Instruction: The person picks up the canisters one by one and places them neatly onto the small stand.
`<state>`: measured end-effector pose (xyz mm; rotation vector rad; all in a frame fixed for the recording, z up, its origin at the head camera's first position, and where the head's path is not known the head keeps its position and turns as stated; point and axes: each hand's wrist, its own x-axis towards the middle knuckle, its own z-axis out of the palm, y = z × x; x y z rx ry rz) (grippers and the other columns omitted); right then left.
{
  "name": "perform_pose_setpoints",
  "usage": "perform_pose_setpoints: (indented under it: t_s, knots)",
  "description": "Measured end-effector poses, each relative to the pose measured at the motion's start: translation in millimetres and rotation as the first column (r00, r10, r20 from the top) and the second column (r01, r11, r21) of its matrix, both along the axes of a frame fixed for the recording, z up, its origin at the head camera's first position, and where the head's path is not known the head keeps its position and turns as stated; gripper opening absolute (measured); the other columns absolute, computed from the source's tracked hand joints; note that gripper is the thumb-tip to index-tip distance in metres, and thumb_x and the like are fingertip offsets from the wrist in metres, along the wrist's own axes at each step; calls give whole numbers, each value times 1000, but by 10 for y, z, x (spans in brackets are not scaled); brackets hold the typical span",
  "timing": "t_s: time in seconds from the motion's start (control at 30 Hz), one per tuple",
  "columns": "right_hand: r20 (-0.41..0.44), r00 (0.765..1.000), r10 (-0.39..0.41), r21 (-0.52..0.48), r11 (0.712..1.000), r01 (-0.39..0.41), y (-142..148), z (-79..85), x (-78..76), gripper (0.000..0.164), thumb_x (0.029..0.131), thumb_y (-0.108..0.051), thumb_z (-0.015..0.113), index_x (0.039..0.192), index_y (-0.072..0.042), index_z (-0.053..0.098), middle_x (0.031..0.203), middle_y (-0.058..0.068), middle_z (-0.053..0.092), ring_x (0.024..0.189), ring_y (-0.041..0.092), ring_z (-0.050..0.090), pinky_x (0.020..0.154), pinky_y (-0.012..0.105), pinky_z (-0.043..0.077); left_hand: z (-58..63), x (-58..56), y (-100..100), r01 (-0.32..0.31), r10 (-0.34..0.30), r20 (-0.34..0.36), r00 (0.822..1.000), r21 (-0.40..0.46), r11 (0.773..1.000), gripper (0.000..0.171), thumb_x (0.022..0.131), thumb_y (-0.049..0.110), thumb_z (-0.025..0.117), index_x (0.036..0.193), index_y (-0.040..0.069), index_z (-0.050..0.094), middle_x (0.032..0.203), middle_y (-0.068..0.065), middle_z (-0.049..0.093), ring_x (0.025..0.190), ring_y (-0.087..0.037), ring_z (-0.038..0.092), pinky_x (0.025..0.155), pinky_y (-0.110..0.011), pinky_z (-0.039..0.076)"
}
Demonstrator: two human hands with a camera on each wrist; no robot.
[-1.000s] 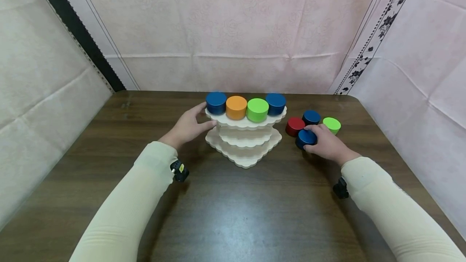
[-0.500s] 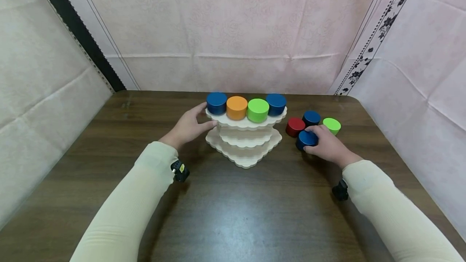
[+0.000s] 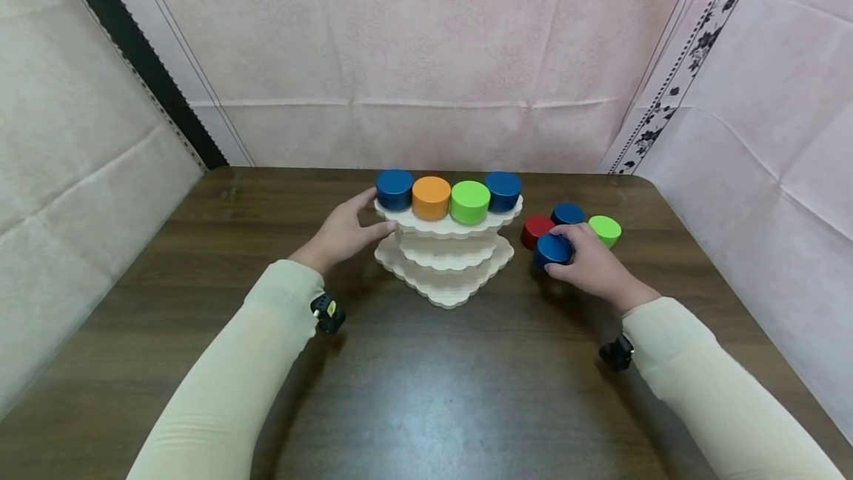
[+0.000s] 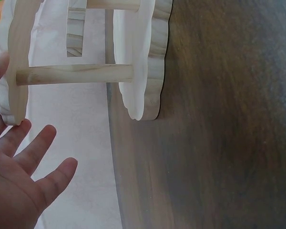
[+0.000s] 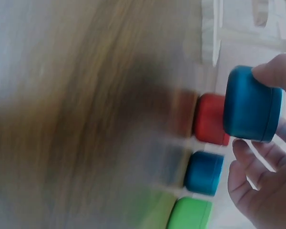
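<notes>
A pale wooden tiered stand (image 3: 448,292) with scalloped edges and round posts stands at the table's middle back. Several round tins sit on its top tier: a blue tin (image 3: 395,190) at the left corner, an orange tin (image 3: 431,198), a green tin (image 3: 469,203) and a blue tin at the right corner (image 3: 503,191). My left hand (image 3: 343,233) holds that tier's left corner, thumb at the front edge, outer fingers spread. My right hand (image 3: 593,261) grips another blue tin (image 5: 251,107) between thumb and fingers, raised beside the other loose tins.
Behind the gripped tin, a red tin (image 3: 535,230), a blue tin (image 3: 567,213) and a green tin (image 3: 605,230) stand on the brown table (image 3: 413,398). A pale cloth wall (image 3: 426,72) rises behind the table, with more cloth on both sides.
My right hand has shifted slightly left and up with the blue tin, which now overlaps the red tin less from below. My left hand and the stand have stayed put.
</notes>
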<state>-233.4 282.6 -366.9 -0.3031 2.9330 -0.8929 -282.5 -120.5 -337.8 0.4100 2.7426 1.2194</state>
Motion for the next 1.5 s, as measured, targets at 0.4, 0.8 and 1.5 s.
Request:
perform_pose_setpoints:
  t_s: [0.4,0.8,1.5]
  knots:
    - [-25,1000,-20,-3,1000,20,-292,157,130,66,87,-22,69,141,1,38,138,26,33,122,45,39,95,63,43,-3,6,-9,0,0,-6,1000,2,1000,79,92,39,65,154,15,23,149,-13,40,134,-34,40,104,-54,40]
    - [-57,998,-32,-20,999,31,-542,233,276,65,85,-20,70,139,1,40,136,23,36,121,42,41,94,60,46,-13,-7,-25,8,-8,-17,1000,-1,1000,79,92,39,64,154,14,23,150,-14,39,134,-34,39,105,-55,39]
    - [-73,996,-44,-4,999,44,-870,273,329,65,85,-26,72,139,-4,43,131,19,41,116,39,47,91,57,49,-3,10,-7,6,-6,-2,1000,6,1000,80,92,40,64,155,14,22,152,-12,37,135,-34,38,105,-54,39]
